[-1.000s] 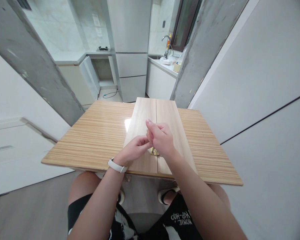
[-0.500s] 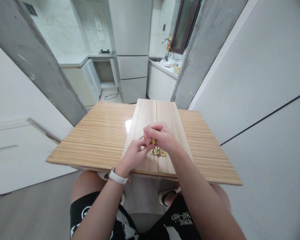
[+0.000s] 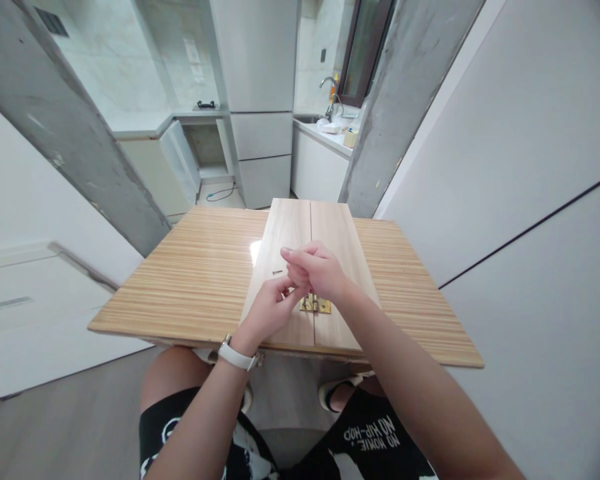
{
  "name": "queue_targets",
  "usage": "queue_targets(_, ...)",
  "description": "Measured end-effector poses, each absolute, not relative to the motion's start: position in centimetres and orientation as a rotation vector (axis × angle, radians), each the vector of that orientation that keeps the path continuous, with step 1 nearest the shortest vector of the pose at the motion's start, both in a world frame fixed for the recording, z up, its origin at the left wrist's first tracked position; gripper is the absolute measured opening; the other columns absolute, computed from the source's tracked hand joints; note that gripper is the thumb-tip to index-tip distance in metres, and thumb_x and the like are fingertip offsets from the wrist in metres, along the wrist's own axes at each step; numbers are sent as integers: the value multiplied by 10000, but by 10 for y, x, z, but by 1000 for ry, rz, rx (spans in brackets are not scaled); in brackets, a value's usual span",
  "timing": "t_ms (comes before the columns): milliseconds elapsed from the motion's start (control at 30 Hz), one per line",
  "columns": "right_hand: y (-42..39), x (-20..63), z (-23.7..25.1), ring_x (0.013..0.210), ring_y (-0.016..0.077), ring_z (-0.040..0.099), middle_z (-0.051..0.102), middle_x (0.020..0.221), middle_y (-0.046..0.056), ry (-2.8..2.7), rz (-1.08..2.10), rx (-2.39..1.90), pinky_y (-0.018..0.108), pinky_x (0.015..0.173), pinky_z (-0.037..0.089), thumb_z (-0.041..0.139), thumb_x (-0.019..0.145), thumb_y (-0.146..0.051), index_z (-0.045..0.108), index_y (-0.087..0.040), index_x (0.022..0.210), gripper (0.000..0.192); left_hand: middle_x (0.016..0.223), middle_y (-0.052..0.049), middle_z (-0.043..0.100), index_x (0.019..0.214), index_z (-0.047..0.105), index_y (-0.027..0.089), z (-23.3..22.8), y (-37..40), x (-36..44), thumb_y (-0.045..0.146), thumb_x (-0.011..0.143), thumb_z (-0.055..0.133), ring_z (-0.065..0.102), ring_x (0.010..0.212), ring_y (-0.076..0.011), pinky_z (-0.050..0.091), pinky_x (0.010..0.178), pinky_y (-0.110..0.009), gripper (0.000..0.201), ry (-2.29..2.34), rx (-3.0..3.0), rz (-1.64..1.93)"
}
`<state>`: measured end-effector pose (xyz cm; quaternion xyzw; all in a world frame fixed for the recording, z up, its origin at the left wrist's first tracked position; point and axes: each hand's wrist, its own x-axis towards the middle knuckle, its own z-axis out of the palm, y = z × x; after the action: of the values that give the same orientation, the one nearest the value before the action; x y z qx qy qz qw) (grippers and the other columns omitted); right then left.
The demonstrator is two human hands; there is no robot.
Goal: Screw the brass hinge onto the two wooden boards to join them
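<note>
Two pale wooden boards (image 3: 290,220) lie side by side on the table, with a narrow seam between them. A brass hinge (image 3: 323,307) spans that seam near the front end, its left part partly covered by my fingers. My right hand (image 3: 323,270) is curled closed just above the hinge; whatever lies inside its fingers is hidden. Beside it, my left hand (image 3: 275,303) rests low over the left board, thumb and fingers pinched together against the right hand's fingers. What they pinch is too small to tell. A small dark screw (image 3: 277,272) lies on the left board beyond my left hand.
The wood-grain table (image 3: 180,280) extends to both sides of the boards, with my knees against its front edge. Beyond stand a fridge (image 3: 265,133), a sink counter (image 3: 325,157) and an open cabinet (image 3: 207,147). White panels (image 3: 520,133) flank the right.
My right hand has shifted slightly and its thumb now points out to the left. A yellow piece seen in its fingers before is now hidden. The screw on the board shows more fully.
</note>
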<state>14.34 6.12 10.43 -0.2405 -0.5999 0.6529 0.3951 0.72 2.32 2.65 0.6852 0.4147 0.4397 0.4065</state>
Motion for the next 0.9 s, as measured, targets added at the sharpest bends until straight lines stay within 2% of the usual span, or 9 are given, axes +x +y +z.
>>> queue_targets(167, 49, 140, 98, 397, 68, 253, 297, 397, -66, -1383, 1393, -789, 285, 418, 170, 668, 930, -588, 383, -223, 435, 678, 947, -79, 768, 1001, 756, 120, 24, 36, 6, 364, 1007, 628, 656, 848, -195, 491, 748, -279, 276, 842, 1684, 1015)
queue_targets(367, 31, 121, 93, 469, 99, 282, 307, 471, -49, -1138, 880, -1090, 312, 467, 203, 602, 977, -611, 352, -232, 501, 658, 926, -72, 774, 975, 775, 122, 31, 46, 2, 401, 975, 663, 667, 887, -213, 535, 829, -304, 300, 724, 1698, 871)
queue_targets(467, 28, 115, 92, 483, 110, 296, 305, 489, -46, -1051, 782, -1145, 315, 475, 225, 568, 1000, -599, 350, -235, 518, 642, 948, -75, 778, 984, 774, 132, 32, 40, 3, 354, 968, 657, 671, 904, -215, 541, 826, -298, 252, 776, 1719, 919)
queue_targets(567, 30, 118, 92, 476, 103, 289, 309, 488, -54, -1111, 874, -1095, 306, 465, 215, 588, 986, -611, 362, -231, 525, 638, 971, -73, 778, 981, 764, 141, 31, 28, 8, 232, 954, 632, 673, 879, -195, 527, 804, -278, 162, 899, 1732, 1086)
queue_targets(633, 34, 125, 94, 464, 94, 289, 326, 476, -59, -1222, 1030, -1007, 292, 458, 215, 619, 965, -617, 378, -225, 516, 643, 901, -57, 768, 921, 750, 145, 30, 20, 10, 205, 953, 627, 662, 825, -180, 504, 766, -269, 141, 1000, 1759, 1164)
queue_targets(700, 41, 137, 99, 461, 91, 350, 404, 472, -49, -1400, 1227, -871, 272, 470, 272, 640, 956, -605, 448, -206, 509, 629, 815, -40, 744, 854, 735, 145, 29, 14, 11, 260, 973, 641, 640, 764, -170, 474, 719, -267, 190, 1083, 1782, 1197)
queue_targets(800, 56, 157, 108, 518, 113, 515, 595, 545, 5, -1721, 1505, -630, 260, 538, 392, 676, 946, -561, 619, -164, 573, 547, 754, -31, 722, 816, 747, 143, 30, 11, 11, 370, 982, 671, 619, 723, -168, 456, 691, -272, 292, 1135, 1792, 1199)
queue_targets(900, 70, 169, 114, 475, 104, 480, 571, 499, 1, -1917, 1732, -438, 256, 512, 364, 682, 943, -553, 576, -170, 513, 585, 832, -42, 772, 923, 814, 159, 30, 11, 11, 401, 991, 667, 644, 756, -182, 477, 721, -283, 291, 1100, 1785, 1172)
